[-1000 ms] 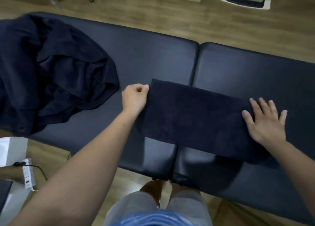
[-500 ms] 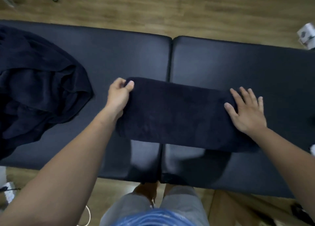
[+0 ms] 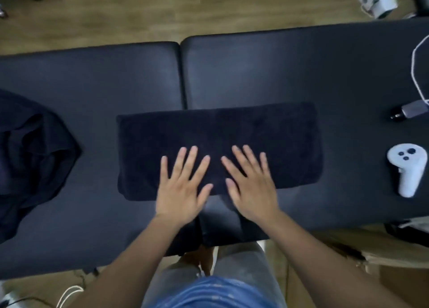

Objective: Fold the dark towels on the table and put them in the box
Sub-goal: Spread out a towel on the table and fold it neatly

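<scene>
Dim indoor light, soft sheen on the table [image 3: 267, 75], slight motion blur, wide-angle bowing at edges

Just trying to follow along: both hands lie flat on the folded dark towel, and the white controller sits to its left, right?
Not quite: in the head view the white controller sits to the right of the folded dark towel, not its left. The left hand and right hand do lie flat on it.
</scene>
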{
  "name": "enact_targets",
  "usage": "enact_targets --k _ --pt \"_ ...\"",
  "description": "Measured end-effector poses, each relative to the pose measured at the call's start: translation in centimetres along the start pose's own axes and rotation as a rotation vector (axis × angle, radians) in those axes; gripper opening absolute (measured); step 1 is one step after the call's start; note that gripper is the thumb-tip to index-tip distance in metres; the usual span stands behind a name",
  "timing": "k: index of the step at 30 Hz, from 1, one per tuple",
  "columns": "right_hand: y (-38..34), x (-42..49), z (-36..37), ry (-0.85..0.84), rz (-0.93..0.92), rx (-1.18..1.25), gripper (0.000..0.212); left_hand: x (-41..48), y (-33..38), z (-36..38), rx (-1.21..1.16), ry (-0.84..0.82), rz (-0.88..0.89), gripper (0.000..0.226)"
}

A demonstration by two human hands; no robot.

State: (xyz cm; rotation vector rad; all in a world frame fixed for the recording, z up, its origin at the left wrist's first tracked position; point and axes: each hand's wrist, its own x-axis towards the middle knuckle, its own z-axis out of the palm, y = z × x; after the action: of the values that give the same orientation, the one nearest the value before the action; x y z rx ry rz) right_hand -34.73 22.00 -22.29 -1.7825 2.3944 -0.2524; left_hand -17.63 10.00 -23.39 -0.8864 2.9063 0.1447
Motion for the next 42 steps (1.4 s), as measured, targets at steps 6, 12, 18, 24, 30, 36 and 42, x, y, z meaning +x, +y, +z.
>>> enact_targets --k 6,12,18,24,30,36,42 --pt "9.7 -1.1 -1.4 -0.106 0.166 -0.157 0.065 -0.1 -5.8 -0.6 0.042 -0.055 -0.075 0.074" --pt "14.6 -4.3 -4.3 0.085 0.950 0.530 0.057 -4.6 -8.6 -2.2 -0.452 0.060 -0.924 0.061" --pt "10.8 -7.0 -2.2 0.068 0.996 0.860 0.025 -8.6 -7.1 -1.8 -0.653 -0.036 -0.889 0.040" --pt "12.0 -5.6 -3.2 0.086 0.957 0.829 0.013 -6.4 -8.3 -0.9 -0.654 0.137 -0.905 0.036" --pt "13.7 -5.3 -4.4 0.098 0.943 0.885 0.026 -7.0 -11.8 -2.1 -0.437 0.154 -0.772 0.026" --pt "13.3 -6.0 -4.4 0.128 1.070 0.860 0.011 -7.6 -9.9 -3.0 -0.487 0.180 -0.834 0.014" --pt "5.1 -0.3 -4.8 0.229 0.374 0.249 0.042 -1.3 1.7 -4.7 -0.225 0.220 -0.098 0.051"
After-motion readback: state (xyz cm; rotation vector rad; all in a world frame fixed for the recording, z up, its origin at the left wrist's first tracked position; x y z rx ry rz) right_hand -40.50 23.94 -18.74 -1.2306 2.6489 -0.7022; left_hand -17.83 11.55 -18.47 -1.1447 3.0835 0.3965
